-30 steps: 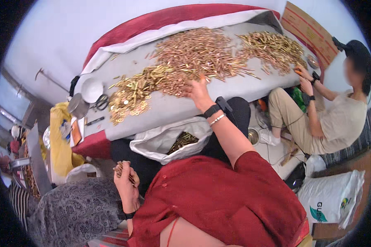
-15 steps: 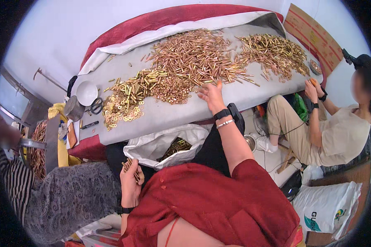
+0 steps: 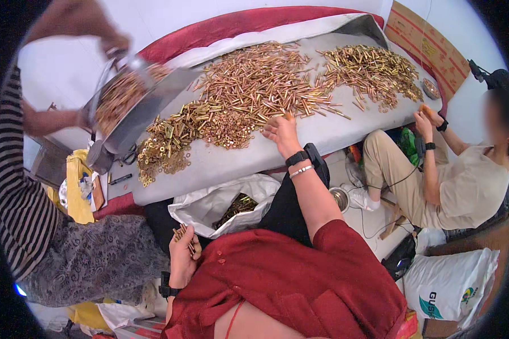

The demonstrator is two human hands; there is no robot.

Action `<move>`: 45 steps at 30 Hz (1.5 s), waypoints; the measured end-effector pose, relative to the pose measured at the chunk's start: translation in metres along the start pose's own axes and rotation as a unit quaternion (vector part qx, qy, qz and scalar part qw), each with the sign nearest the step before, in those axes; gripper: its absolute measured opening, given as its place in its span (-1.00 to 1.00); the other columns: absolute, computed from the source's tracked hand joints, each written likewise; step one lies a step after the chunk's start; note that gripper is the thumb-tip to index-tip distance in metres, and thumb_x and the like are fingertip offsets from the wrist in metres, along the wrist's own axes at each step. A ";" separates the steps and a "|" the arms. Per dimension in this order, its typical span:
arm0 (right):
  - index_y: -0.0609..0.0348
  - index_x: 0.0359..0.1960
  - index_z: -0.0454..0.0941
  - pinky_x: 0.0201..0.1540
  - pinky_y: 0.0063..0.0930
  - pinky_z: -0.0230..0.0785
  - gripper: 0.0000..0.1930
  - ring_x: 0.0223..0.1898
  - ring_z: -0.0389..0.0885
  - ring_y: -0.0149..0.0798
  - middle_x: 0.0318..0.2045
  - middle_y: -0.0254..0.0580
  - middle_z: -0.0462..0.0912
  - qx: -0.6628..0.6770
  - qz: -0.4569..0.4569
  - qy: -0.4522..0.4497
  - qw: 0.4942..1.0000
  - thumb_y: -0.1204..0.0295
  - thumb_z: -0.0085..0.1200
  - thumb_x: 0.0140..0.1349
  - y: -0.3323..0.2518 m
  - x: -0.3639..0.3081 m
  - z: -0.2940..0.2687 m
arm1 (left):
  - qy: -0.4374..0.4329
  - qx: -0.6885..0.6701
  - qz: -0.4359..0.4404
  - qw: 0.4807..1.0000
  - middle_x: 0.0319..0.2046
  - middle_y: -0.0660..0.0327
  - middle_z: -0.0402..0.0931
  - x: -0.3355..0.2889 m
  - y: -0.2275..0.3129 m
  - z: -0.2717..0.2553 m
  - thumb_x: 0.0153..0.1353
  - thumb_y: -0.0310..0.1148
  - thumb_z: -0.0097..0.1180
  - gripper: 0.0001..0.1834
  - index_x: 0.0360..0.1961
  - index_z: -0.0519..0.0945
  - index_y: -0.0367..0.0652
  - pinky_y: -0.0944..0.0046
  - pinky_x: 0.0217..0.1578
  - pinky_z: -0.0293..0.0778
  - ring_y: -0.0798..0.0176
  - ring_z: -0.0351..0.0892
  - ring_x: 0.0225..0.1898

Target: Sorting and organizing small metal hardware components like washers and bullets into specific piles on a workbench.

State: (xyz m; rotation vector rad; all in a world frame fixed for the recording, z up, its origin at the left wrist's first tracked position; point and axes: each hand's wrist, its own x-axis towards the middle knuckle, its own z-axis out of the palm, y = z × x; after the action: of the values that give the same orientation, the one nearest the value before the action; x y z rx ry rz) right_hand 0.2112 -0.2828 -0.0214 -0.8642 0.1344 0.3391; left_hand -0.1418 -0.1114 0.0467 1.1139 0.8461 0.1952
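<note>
My left hand [image 3: 182,259] is closed around several slim brass-coloured metal pins [image 3: 181,231], held just left of my lap. My right hand [image 3: 281,137] reaches over the near edge of the grey-covered table [image 3: 300,144], fingers apart and slightly curled. An orange cover sits on one of its fingertips, and I see nothing held in it. Just beyond lies a large heap of coppery metal pins [image 3: 260,79]. Small washers [image 3: 229,130] are heaped to the left of that hand. Between my legs a white sack [image 3: 186,213] stands open with metal pieces [image 3: 238,209] inside.
At left, a person in striped sleeves tilts a metal pan [image 3: 169,85] of pins over the table. Another person's hands [image 3: 427,121] work at the right end, near a second heap [image 3: 373,73]. A black marker [image 3: 120,179] lies at the left edge; a full white bag [image 3: 452,285] stands lower right.
The person at left has lifted the metal pan of pins up over the table's left end. My right hand has shifted slightly left, its fingers more curled. My left hand keeps its pins.
</note>
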 end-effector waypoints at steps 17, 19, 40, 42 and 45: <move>0.06 0.20 -0.11 -0.39 -0.27 0.49 -0.38 -0.40 0.49 -0.23 -0.33 -0.09 0.43 0.025 -0.028 0.003 0.999 0.55 -0.11 0.13 0.008 0.000 -0.002 | -0.015 0.005 -0.027 1.000 -0.64 0.29 0.38 0.010 -0.010 -0.002 0.22 -0.29 0.09 -0.81 -0.44 0.40 -0.12 0.44 -0.81 0.12 0.41 0.33 -0.75; 0.05 0.20 -0.12 -0.37 -0.26 0.50 -0.39 -0.39 0.50 -0.20 -0.32 -0.07 0.44 0.033 -0.025 0.003 0.999 0.56 -0.12 0.14 0.010 -0.001 0.000 | -0.013 0.003 -0.022 1.000 -0.64 0.29 0.38 0.010 -0.008 -0.001 0.22 -0.29 0.09 -0.81 -0.44 0.39 -0.12 0.44 -0.80 0.13 0.41 0.33 -0.75; 0.18 0.18 0.04 -0.47 -0.34 0.44 -0.43 -0.43 0.50 -0.27 -0.37 -0.10 0.50 -0.011 -0.059 -0.022 0.998 0.54 -0.05 0.12 -0.011 -0.022 -0.002 | -0.069 -0.288 -0.135 0.946 -0.19 0.18 0.54 0.038 -0.007 -0.031 0.21 -0.34 0.06 -0.78 -0.12 0.46 -0.09 0.34 -0.46 0.52 0.19 0.59 -0.26; 0.19 0.17 0.08 -0.47 -0.34 0.43 -0.46 -0.43 0.50 -0.29 -0.38 -0.11 0.51 -0.024 -0.057 -0.025 0.998 0.54 -0.06 0.12 -0.016 -0.025 -0.004 | -0.077 -0.311 -0.140 0.937 -0.18 0.19 0.54 0.034 -0.003 -0.034 0.22 -0.34 0.06 -0.79 -0.12 0.47 -0.09 0.32 -0.45 0.52 0.20 0.59 -0.26; 0.21 0.13 0.14 -0.47 -0.38 0.42 -0.51 -0.44 0.49 -0.36 -0.39 -0.15 0.51 -0.043 -0.060 -0.028 0.997 0.53 -0.08 0.13 -0.025 -0.037 -0.003 | -0.078 -0.325 -0.135 0.933 -0.22 0.20 0.55 0.033 -0.001 -0.042 0.23 -0.35 0.04 -0.79 -0.11 0.49 -0.10 0.35 -0.49 0.51 0.22 0.59 -0.30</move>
State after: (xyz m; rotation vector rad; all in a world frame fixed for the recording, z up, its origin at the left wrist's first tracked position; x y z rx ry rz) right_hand 0.1851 -0.3088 0.0044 -0.9421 0.0165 0.2579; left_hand -0.1477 -0.0643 0.0222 0.3787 0.7062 0.1383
